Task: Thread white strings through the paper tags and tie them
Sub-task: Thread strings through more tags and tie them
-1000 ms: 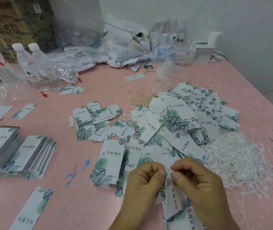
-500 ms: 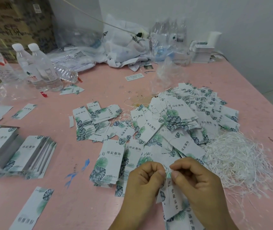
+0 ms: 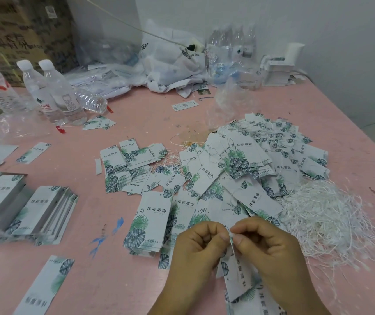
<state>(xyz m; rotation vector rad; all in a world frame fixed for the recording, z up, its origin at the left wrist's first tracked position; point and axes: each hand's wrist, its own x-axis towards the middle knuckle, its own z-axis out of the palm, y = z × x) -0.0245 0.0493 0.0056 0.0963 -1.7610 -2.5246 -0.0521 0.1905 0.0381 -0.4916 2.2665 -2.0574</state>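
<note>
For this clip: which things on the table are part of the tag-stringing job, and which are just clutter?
In use: left hand and right hand pinching a tag; tag pile; strings; stacked tags.

Lying about: water bottles; plastic bags; cardboard box; white holder.

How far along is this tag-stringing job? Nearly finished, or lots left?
Partway. Done: the big heap of tags shows thin strings among them, so those look threaded. In hand: the left hand and right hand pinch the top of one tag, apparently working its string. Left: neat stacks show no strings, and a loose string pile waits at right.
</note>
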